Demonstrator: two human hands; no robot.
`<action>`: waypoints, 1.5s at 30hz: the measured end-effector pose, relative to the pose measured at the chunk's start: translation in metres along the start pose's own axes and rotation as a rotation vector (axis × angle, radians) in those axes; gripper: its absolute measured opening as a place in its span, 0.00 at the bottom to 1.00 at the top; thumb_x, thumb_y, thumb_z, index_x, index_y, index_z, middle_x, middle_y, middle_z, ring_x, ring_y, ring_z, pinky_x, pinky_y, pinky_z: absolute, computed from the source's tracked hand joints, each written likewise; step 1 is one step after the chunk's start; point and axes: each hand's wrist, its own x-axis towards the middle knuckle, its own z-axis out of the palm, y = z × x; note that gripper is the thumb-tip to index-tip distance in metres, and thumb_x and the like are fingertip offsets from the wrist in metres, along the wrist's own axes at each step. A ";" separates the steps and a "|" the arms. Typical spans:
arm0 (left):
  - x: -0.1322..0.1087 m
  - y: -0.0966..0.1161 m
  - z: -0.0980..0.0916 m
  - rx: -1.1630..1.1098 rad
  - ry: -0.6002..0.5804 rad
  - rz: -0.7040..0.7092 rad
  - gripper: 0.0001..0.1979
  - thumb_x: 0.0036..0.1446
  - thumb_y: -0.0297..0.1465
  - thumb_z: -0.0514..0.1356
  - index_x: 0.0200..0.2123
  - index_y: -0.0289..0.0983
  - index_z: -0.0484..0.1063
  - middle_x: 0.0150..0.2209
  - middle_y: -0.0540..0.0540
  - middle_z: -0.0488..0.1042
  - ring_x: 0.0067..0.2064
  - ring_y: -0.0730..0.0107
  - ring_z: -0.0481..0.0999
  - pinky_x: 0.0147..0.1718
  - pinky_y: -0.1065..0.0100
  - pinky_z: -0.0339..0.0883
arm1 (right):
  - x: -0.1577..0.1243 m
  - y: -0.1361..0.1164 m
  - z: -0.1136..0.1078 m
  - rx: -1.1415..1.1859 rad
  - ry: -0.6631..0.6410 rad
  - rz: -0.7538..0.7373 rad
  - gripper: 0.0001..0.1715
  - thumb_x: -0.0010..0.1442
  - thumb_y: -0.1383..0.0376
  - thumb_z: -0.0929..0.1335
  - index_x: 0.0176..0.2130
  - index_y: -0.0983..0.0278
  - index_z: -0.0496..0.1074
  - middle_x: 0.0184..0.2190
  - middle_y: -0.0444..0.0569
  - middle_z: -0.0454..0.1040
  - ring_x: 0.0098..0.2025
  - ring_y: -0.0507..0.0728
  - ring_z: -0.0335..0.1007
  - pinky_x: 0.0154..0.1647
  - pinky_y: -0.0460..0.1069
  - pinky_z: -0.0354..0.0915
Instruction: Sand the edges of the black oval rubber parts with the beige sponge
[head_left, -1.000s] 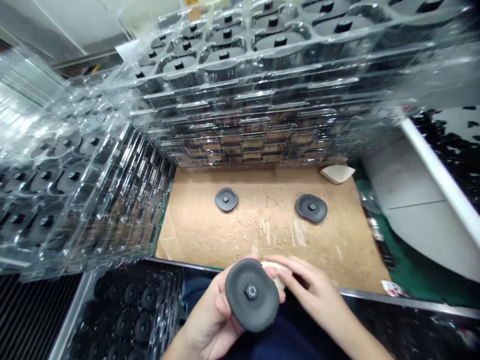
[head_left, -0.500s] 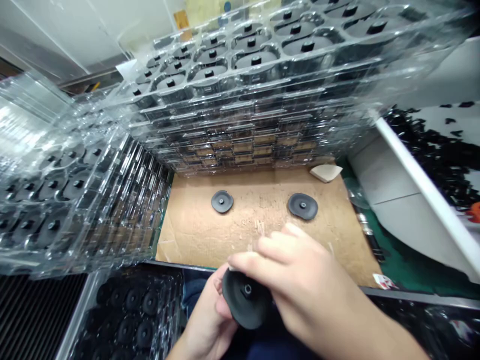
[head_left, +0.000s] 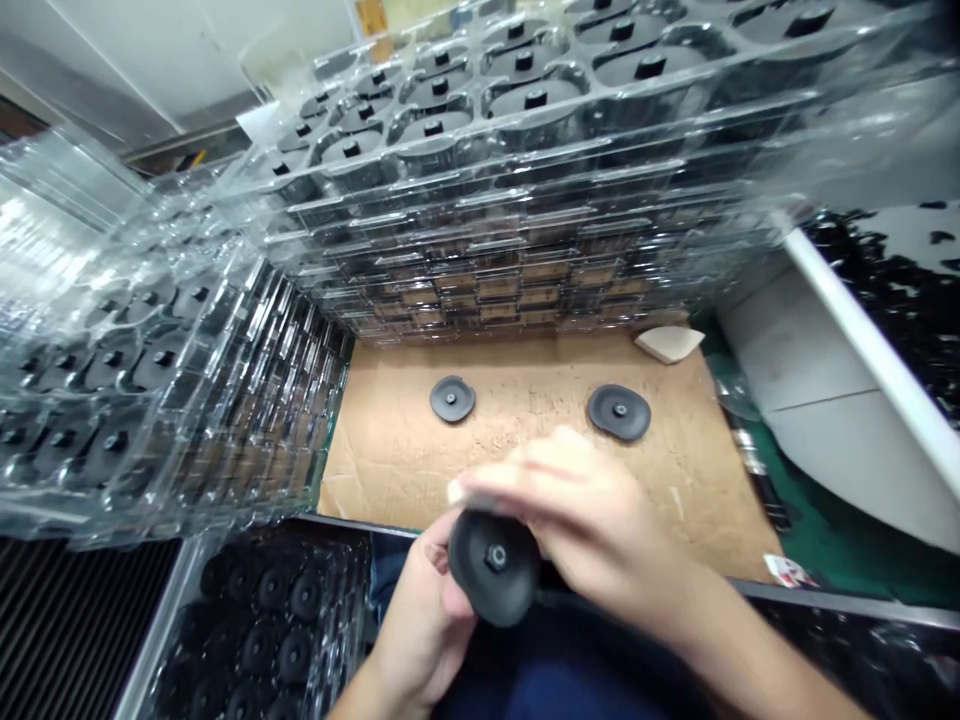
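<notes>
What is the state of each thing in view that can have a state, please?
Left hand: holding the held black disc from below.
Right hand: blurred, fingers over the disc's top edge.
Held black disc: stud facing up toward the camera.
Two black discs: lying apart on the cardboard sheet.
Clear plastic trays: stacked, holding discs.

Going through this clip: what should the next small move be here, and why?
Probably lay the black disc flat on the cardboard sheet, stud up. The left hand cradles it from below, the right hand is at its upper edge, and two similar discs already lie stud up on that sheet.
</notes>
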 end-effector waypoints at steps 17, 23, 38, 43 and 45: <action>0.005 0.004 -0.002 -0.096 -0.062 -0.104 0.21 0.37 0.35 0.69 0.39 0.38 0.74 0.37 0.45 0.77 0.42 0.63 0.73 0.45 0.66 0.62 | -0.015 -0.020 0.017 -0.160 0.230 0.099 0.17 0.59 0.72 0.61 0.48 0.67 0.68 0.35 0.51 0.75 0.35 0.56 0.70 0.38 0.51 0.66; 0.004 0.002 -0.009 -0.120 -0.040 -0.062 0.28 0.30 0.37 0.71 0.40 0.39 0.74 0.39 0.45 0.77 0.45 0.58 0.72 0.50 0.62 0.60 | 0.001 -0.026 0.025 -0.086 -0.008 0.151 0.15 0.58 0.75 0.60 0.40 0.66 0.71 0.31 0.48 0.74 0.30 0.54 0.68 0.34 0.50 0.65; 0.003 0.007 0.004 -0.237 -0.139 -0.126 0.32 0.23 0.37 0.72 0.39 0.39 0.74 0.37 0.46 0.76 0.36 0.65 0.75 0.37 0.68 0.66 | -0.065 0.015 -0.003 -0.132 0.350 0.621 0.11 0.59 0.60 0.63 0.40 0.58 0.72 0.39 0.45 0.76 0.36 0.56 0.74 0.28 0.44 0.70; -0.001 0.007 0.007 -0.180 -0.151 -0.111 0.33 0.23 0.38 0.72 0.40 0.40 0.73 0.38 0.46 0.76 0.38 0.63 0.74 0.41 0.66 0.65 | -0.045 -0.016 0.006 -0.191 0.391 0.454 0.13 0.60 0.65 0.62 0.45 0.57 0.69 0.41 0.46 0.74 0.40 0.56 0.71 0.34 0.47 0.68; -0.002 0.008 0.006 -0.132 -0.160 -0.098 0.29 0.29 0.38 0.71 0.40 0.38 0.73 0.38 0.45 0.76 0.40 0.62 0.73 0.45 0.64 0.62 | -0.034 -0.032 0.009 -0.187 0.312 0.221 0.17 0.59 0.70 0.62 0.48 0.61 0.67 0.38 0.47 0.75 0.36 0.55 0.71 0.35 0.49 0.66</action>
